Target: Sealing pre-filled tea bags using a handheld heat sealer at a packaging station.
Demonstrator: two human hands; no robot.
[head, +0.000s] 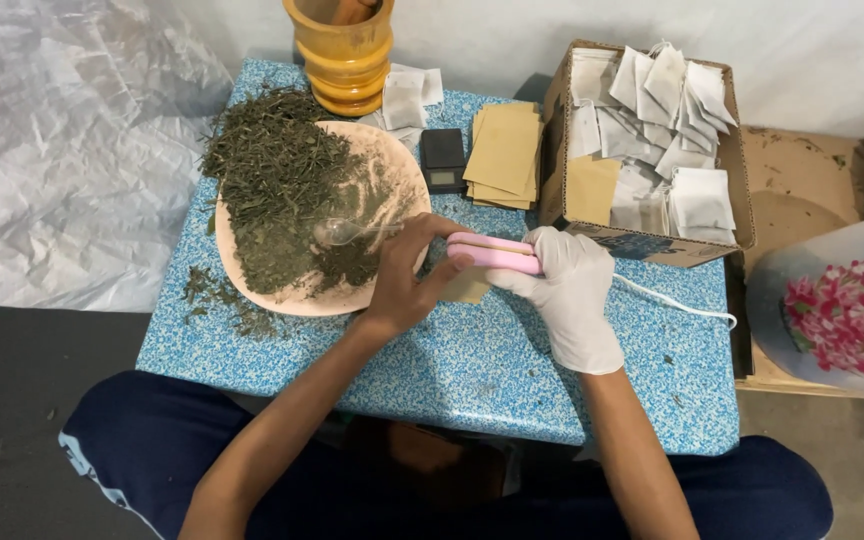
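Gloved right hand (pixel 569 283) grips a pink sealer (pixel 493 253); bare left hand (pixel 404 278) pinches a small bag (pixel 468 289) beside the plate (pixel 392 160).

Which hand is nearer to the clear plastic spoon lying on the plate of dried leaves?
Left. The bare left hand sits right beside the clear plastic spoon; the gloved right hand is farther off, gripping the pink sealer.

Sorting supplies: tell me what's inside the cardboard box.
The cardboard box holds a heap of white sachets and one tan envelope near its front left. Whatever lies beneath the heap is covered.
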